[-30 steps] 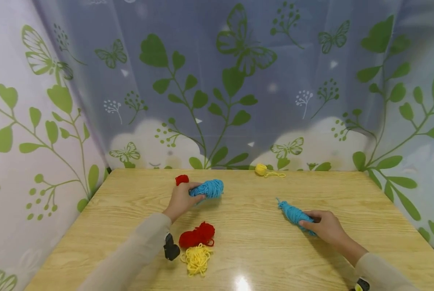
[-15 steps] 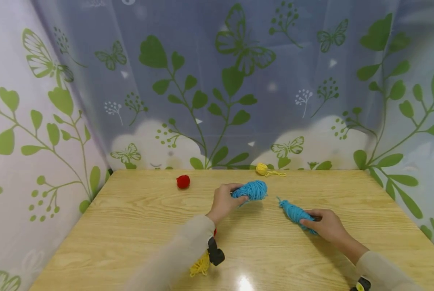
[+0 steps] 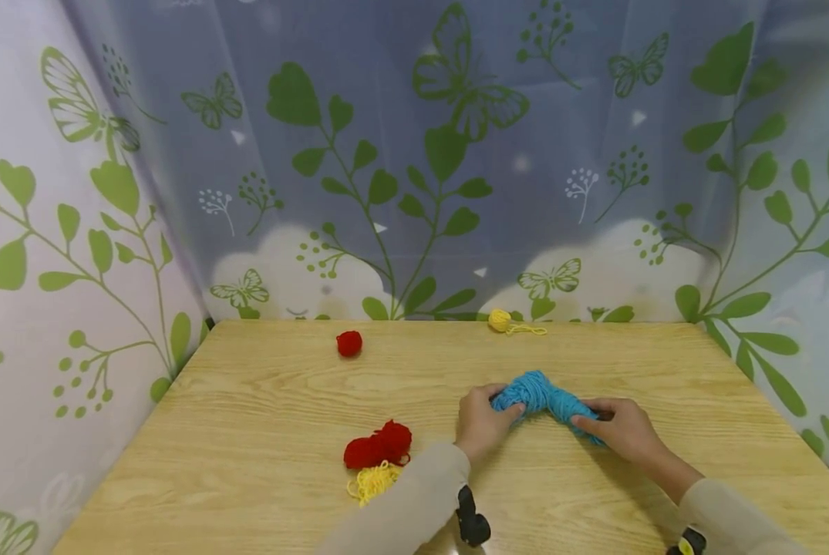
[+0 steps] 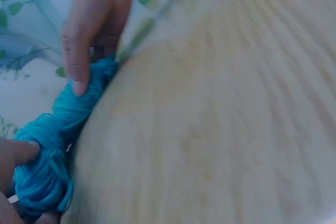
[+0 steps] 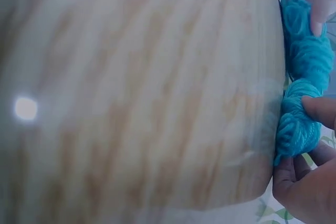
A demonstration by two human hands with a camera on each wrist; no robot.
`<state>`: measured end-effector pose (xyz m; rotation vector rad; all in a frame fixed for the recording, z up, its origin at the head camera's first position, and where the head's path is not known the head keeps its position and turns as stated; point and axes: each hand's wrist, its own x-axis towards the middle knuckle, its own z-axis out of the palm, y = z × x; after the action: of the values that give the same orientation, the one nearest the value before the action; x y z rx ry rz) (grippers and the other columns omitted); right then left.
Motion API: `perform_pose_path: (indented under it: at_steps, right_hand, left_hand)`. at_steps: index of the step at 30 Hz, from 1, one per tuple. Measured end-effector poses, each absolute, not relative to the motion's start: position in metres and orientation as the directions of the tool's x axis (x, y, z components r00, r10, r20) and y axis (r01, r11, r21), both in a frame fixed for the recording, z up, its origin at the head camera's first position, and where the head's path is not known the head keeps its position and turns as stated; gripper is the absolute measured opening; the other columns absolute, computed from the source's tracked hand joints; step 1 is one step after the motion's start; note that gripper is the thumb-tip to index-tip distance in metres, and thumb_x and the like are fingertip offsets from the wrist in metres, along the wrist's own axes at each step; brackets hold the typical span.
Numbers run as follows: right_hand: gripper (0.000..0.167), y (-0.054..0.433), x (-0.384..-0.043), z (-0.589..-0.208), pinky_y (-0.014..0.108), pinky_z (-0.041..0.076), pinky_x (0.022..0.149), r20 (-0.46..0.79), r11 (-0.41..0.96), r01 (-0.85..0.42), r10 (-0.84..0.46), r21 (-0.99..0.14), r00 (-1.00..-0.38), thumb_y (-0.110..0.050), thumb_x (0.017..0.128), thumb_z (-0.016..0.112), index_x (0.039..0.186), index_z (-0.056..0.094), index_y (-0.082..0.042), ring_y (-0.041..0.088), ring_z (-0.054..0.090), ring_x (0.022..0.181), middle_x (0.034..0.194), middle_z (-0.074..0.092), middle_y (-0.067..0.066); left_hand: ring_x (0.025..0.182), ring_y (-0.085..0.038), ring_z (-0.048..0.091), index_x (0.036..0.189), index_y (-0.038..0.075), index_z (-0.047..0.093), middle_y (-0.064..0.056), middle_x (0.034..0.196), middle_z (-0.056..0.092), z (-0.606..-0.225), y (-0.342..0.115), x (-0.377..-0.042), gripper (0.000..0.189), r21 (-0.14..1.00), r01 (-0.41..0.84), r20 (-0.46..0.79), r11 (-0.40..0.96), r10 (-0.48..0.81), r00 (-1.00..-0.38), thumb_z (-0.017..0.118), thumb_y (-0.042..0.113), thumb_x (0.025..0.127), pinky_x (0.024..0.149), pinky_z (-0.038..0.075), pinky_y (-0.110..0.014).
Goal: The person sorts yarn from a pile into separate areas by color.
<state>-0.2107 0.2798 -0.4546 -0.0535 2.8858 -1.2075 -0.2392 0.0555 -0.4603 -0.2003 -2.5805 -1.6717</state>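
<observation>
Two bundles of blue yarn meet end to end on the right part of the table. My left hand point(image 3: 483, 422) grips the left bundle of blue yarn point(image 3: 530, 391), thumb on the near side. My right hand point(image 3: 622, 433) holds the right bundle of blue yarn point(image 3: 568, 410) by its outer end. In the left wrist view the left-hand bundle point(image 4: 44, 166) is thick and loosely wound, with the other bundle point(image 4: 79, 100) running up to the right fingers. The right wrist view shows both bundles close over the wooden surface, pinched between thumb and fingers at each outer end.
Left of my left forearm lie red yarn balls point(image 3: 379, 445) against a loose yellow yarn heap point(image 3: 374, 482), partly hidden by the sleeve. A small red ball point(image 3: 349, 344) sits farther back. A yellow ball point(image 3: 500, 321) with a loose tail rests at the table's point(image 3: 261, 401) back edge.
My left hand has carried its blue yarn bundle rightward from beside the small red ball, then nearer, up against the other blue bundle. The right hand has stayed in place, holding its bundle.
</observation>
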Motion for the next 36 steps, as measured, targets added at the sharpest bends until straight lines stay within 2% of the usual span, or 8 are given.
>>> perform_pose_path:
  at_steps: [3, 6, 15, 22, 36]
  right_hand:
    - [0.053, 0.280, -0.211, -0.454, 0.043, 0.054, 0.080, 0.003, 0.704, -0.030, -0.040, -0.710, -0.999, -0.032, 0.089, 0.070, 0.122, 0.060, 0.009, 0.038, 0.062, 0.104, 0.116, 0.064, 0.025]
    - [0.055, 0.280, -0.211, -0.452, 0.043, 0.054, 0.080, -0.006, 0.700, -0.024, -0.040, -0.714, -0.999, -0.033, 0.089, 0.069, 0.123, 0.060, 0.009, 0.038, 0.062, 0.104, 0.116, 0.064, 0.025]
    - [0.052, 0.281, -0.211, -0.449, 0.047, 0.052, 0.083, 0.003, 0.710, -0.040, -0.054, -0.704, -0.999, -0.032, 0.091, 0.067, 0.123, 0.060, 0.008, 0.040, 0.060, 0.107, 0.118, 0.063, 0.025]
    - [0.041, 0.282, -0.211, -0.449, 0.045, 0.054, 0.080, 0.050, 0.721, -0.088, -0.075, -0.687, -0.996, -0.019, 0.093, 0.065, 0.120, 0.061, 0.011, 0.042, 0.061, 0.104, 0.117, 0.062, 0.029]
    - [0.045, 0.281, -0.210, -0.450, 0.044, 0.054, 0.082, 0.016, 0.720, -0.063, -0.072, -0.691, -0.997, -0.021, 0.093, 0.065, 0.123, 0.058, 0.012, 0.041, 0.061, 0.106, 0.119, 0.061, 0.029]
  left_hand:
    - [0.111, -0.022, 0.062, 0.114, 0.007, 0.071, -0.005, 0.113, 0.070, -0.460, 0.058, -0.234, 0.038, 0.860, 0.204, 0.133, 0.467, 0.180, -0.975, 0.073, 0.032, 0.086, 0.090, 0.052, -0.035]
    - [0.106, -0.020, 0.064, 0.110, 0.006, 0.073, -0.005, 0.109, 0.071, -0.457, 0.060, -0.231, 0.037, 0.842, 0.242, 0.145, 0.482, 0.229, -0.962, 0.072, 0.035, 0.087, 0.086, 0.053, -0.032]
    - [0.082, -0.010, 0.067, 0.102, 0.000, 0.074, -0.005, 0.091, 0.073, -0.459, 0.082, -0.225, 0.034, 0.889, 0.124, 0.053, 0.441, 0.169, -0.984, 0.079, 0.026, 0.080, 0.066, 0.053, -0.022]
    - [0.073, -0.006, 0.063, 0.089, 0.006, 0.076, 0.003, 0.079, 0.070, -0.464, 0.099, -0.219, 0.027, 0.898, 0.092, 0.054, 0.430, 0.099, -0.994, 0.082, 0.029, 0.077, 0.062, 0.051, -0.021]
    - [0.075, -0.007, 0.066, 0.092, 0.003, 0.076, 0.000, 0.082, 0.072, -0.467, 0.094, -0.216, 0.029, 0.907, 0.092, 0.059, 0.410, 0.093, -0.994, 0.082, 0.027, 0.076, 0.063, 0.052, -0.021]
